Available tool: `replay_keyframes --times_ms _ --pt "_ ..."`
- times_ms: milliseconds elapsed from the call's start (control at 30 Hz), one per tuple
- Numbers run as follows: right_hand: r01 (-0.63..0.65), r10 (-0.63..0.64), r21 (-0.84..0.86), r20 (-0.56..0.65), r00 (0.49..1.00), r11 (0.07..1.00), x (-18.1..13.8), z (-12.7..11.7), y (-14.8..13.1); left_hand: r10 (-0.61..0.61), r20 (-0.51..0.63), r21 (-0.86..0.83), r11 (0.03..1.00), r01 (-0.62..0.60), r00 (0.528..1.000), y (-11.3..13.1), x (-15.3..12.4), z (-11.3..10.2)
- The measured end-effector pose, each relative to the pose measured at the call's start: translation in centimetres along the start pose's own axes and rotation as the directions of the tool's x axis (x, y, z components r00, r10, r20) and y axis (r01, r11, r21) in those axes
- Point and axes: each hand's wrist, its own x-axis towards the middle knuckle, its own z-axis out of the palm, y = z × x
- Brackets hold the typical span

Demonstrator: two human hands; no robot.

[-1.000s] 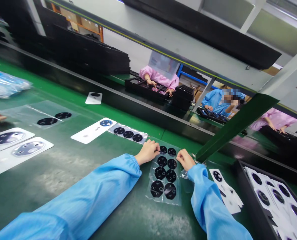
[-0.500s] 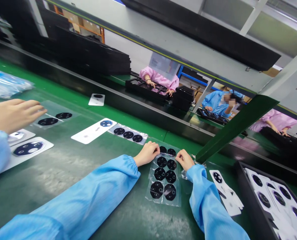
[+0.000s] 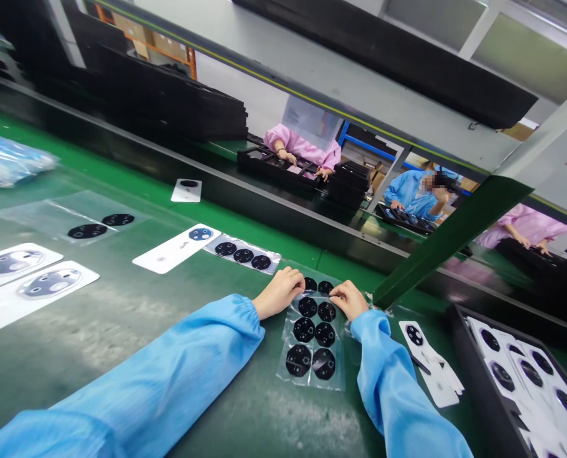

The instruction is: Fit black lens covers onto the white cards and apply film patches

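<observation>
A clear plastic sheet (image 3: 337, 378) carrying several round black lens covers lies on the green belt (image 3: 121, 312) in front of me. My left hand (image 3: 280, 292) rests on the sheet's upper left corner with its fingers curled. Fingers pinched together, my right hand (image 3: 349, 299) presses on the sheet's upper right part, beside the topmost black covers. Both arms wear blue sleeves.
White phone back panels (image 3: 35, 283) lie at the left, another white panel (image 3: 175, 249) and a strip of black covers (image 3: 243, 255) in the middle. A black tray (image 3: 469, 356) of panels stands at right, loose white panels (image 3: 431, 369) beside it. People work across the line behind a green bar (image 3: 450, 238).
A co-worker's hand that reached in at the far left has withdrawn out of view. My right hand has shifted slightly left onto the sheet's top covers.
</observation>
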Motion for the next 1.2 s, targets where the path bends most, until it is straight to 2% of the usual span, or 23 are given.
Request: replay_keyframes --times_ms 467,900,1200 --pt "0.078 -0.08 -0.043 -0.035 0.996 0.996 -1.6 -0.8 -2.1 0.101 0.035 -0.014 0.995 -0.101 0.994 0.0 -0.1 -0.4" --pt "0.078 -0.087 -0.112 -0.074 0.993 0.991 -1.9 -0.6 -2.6 0.061 0.041 0.039 0.997 -0.062 0.997 0.7 -0.1 -0.5" --pt "0.035 -0.038 -0.034 -0.081 0.996 0.999 -1.7 -0.9 -2.5 0.013 0.042 -0.054 0.998 -0.011 0.999 0.6 0.0 -0.2"
